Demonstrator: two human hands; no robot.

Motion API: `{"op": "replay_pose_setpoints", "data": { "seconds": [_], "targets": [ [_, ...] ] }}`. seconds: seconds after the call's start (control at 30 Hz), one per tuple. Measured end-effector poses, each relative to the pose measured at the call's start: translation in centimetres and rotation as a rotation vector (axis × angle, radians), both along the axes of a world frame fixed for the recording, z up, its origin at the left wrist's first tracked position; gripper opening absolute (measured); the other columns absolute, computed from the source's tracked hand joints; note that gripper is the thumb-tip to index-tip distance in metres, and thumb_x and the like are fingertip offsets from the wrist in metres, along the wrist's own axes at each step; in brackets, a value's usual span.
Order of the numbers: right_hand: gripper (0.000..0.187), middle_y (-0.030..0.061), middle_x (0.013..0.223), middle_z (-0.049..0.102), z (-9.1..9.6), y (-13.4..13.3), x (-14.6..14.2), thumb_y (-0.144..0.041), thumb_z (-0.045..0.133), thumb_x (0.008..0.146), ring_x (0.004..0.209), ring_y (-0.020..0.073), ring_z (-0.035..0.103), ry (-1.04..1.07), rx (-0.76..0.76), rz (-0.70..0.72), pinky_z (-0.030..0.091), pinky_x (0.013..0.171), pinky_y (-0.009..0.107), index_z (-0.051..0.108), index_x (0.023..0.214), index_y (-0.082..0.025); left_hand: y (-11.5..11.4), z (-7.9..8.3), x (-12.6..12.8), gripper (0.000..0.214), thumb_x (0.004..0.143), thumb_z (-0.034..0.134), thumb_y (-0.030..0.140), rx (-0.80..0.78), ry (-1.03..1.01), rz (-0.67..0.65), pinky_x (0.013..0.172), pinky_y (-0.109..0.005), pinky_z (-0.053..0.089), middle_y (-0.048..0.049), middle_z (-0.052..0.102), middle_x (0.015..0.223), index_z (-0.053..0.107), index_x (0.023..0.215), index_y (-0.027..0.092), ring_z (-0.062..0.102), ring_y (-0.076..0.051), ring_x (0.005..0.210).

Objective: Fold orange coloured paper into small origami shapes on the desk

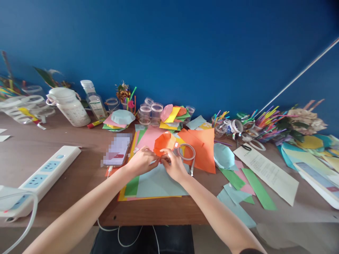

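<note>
An orange folded paper shape (164, 141), like a shallow many-sided bowl, is held over the coloured sheets. My left hand (144, 158) pinches its near edge from the left, fingers bent inward. From the right, my right hand (173, 165) grips that same edge, and the fingertips of both hands nearly meet. Beneath them lies a stack of coloured paper with a light blue sheet (159, 183) on top. Just right of my right hand rests a pale ring (186, 152), perhaps a tape roll. Orange sheets (203, 148) spread beyond it.
A phone (118, 150) with a cable lies left of the stack, and a power strip (50, 169) farther left. Clear cups (156, 113) and folded paper pieces (123, 117) line the wall. Paper scraps (235, 194), a light blue folded shape (224, 155) and a printed sheet (267, 176) lie right.
</note>
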State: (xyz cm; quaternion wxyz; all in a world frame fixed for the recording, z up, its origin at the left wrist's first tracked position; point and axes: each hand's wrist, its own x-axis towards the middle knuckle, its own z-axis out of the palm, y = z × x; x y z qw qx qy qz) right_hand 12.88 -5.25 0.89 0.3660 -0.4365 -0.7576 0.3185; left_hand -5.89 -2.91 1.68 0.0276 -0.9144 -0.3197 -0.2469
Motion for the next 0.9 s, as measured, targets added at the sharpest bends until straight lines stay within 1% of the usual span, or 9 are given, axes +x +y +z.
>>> {"op": "replay_pose_setpoints", "data": {
  "seconds": [0.17,0.33,0.47,0.57,0.63,0.73,0.8,0.83,0.9],
  "targets": [
    [0.034,0.0,0.084,0.069,-0.1,0.0,0.0,-0.015,0.047,0.085,0.077,0.0161,0.067,0.015,0.005,0.015,0.051,0.076,0.029,0.047,0.118,-0.025,0.0,0.0,0.0,0.019,0.087,0.051,0.023,-0.001,-0.01,-0.006,0.073,-0.031,0.04,0.0002,0.07,0.071,0.068,0.077,0.02,0.06,-0.016,0.063],
    [0.033,0.0004,0.084,0.069,-0.1,0.0,0.0,-0.015,0.047,0.085,0.076,0.0154,0.067,0.011,0.009,0.014,0.052,0.075,0.028,0.047,0.117,-0.024,0.1,-0.1,0.0,0.016,0.084,0.053,0.02,-0.081,-0.02,0.004,0.075,-0.031,0.04,0.0021,0.069,0.069,0.068,0.078,0.021,0.06,-0.014,0.063],
    [0.033,0.0002,0.083,0.069,-0.2,0.1,-0.1,-0.015,0.048,0.084,0.076,0.0153,0.067,0.003,0.012,0.007,0.051,0.076,0.028,0.048,0.116,-0.023,0.0,-0.2,0.2,0.02,0.083,0.053,0.021,-0.103,-0.044,0.053,0.075,-0.031,0.04,0.0014,0.067,0.063,0.068,0.07,0.02,0.06,-0.014,0.061],
    [0.031,0.0003,0.083,0.069,-0.3,0.1,-0.1,-0.015,0.048,0.084,0.076,0.0144,0.067,0.044,0.008,-0.002,0.052,0.076,0.028,0.048,0.114,-0.023,-0.2,0.0,0.3,0.023,0.082,0.053,0.022,-0.117,-0.091,0.088,0.076,-0.03,0.04,0.002,0.066,0.058,0.067,0.064,0.019,0.059,-0.013,0.058],
    [0.031,0.0004,0.084,0.069,-0.3,0.3,-0.1,-0.016,0.048,0.084,0.076,0.014,0.067,0.092,-0.008,-0.011,0.052,0.076,0.028,0.047,0.114,-0.023,-0.2,0.2,0.2,0.022,0.081,0.054,0.022,-0.11,-0.124,0.152,0.075,-0.029,0.04,0.0022,0.067,0.059,0.066,0.063,0.02,0.059,-0.013,0.058],
    [0.03,0.0006,0.085,0.07,-0.2,0.5,0.1,-0.017,0.049,0.084,0.077,0.0139,0.068,0.168,-0.04,-0.032,0.053,0.076,0.029,0.047,0.113,-0.022,-0.1,0.8,-0.4,0.019,0.078,0.053,0.02,-0.07,-0.137,0.357,0.072,-0.029,0.038,0.0017,0.068,0.062,0.063,0.061,0.019,0.059,-0.014,0.059],
    [0.029,0.0009,0.084,0.07,-0.2,0.7,0.2,-0.017,0.05,0.083,0.076,0.0142,0.068,0.204,-0.058,-0.056,0.053,0.075,0.029,0.047,0.111,-0.021,0.2,1.1,-1.0,0.019,0.078,0.053,0.022,-0.055,-0.09,0.511,0.069,-0.031,0.036,0.0007,0.068,0.065,0.06,0.06,0.019,0.059,-0.015,0.059],
    [0.029,0.001,0.084,0.07,-0.2,0.8,0.3,-0.017,0.051,0.082,0.075,0.0143,0.068,0.215,-0.069,-0.069,0.053,0.075,0.029,0.047,0.111,-0.021,0.3,1.2,-1.3,0.018,0.078,0.053,0.023,-0.056,-0.045,0.567,0.069,-0.031,0.034,0.0001,0.069,0.067,0.059,0.061,0.019,0.06,-0.015,0.059],
    [0.03,0.001,0.083,0.07,-0.2,0.9,0.5,-0.018,0.052,0.081,0.074,0.0148,0.068,0.222,-0.094,-0.099,0.053,0.073,0.029,0.048,0.11,-0.021,0.3,1.3,-1.5,0.013,0.078,0.053,0.026,-0.068,0.058,0.618,0.068,-0.032,0.032,-0.0015,0.069,0.073,0.058,0.069,0.019,0.061,-0.018,0.062]
  ]
}}
